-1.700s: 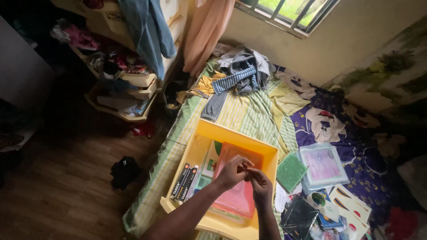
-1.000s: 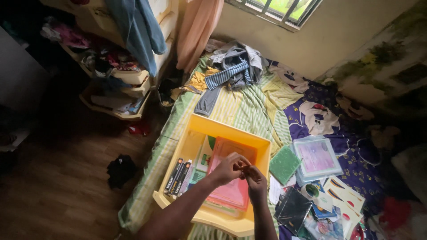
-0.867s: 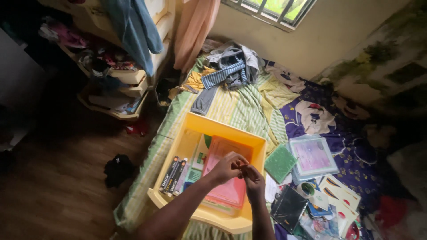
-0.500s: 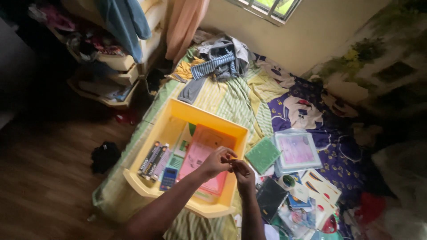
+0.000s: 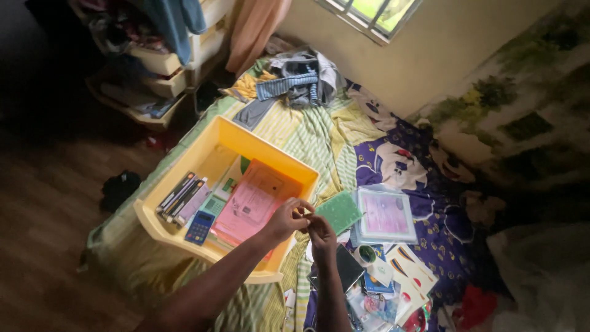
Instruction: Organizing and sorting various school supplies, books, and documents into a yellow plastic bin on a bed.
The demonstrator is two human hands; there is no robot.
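Left hand: our left hand [image 5: 286, 218] is curled, thumb and forefinger pressed together at the tips; we cannot tell what sits between them, it is too small and dark.
Right hand: our right hand [image 5: 321, 230] meets it at 3 o'clock, fingertips touching the left's, pinched the same way.
Where the hands hang: over the right edge of the shallow yellow plastic tray [image 5: 184, 226], which rests on the green-and-yellow striped bedsheet [image 5: 307, 132].
In the tray: a pink paper folder [image 5: 249, 203] lies just at 9 o'clock of our left hand; further at 9 o'clock we see a small blue calculator [image 5: 200, 227] and a row of dark book spines [image 5: 178, 193].
Beside the hands: a green square textured pad [image 5: 338, 211] at 1 o'clock, just beside the tray; a clear plastic document case [image 5: 386, 215] at 3 o'clock.
Far end: a heap of grey and striped clothes [image 5: 298, 80] at 12 o'clock.
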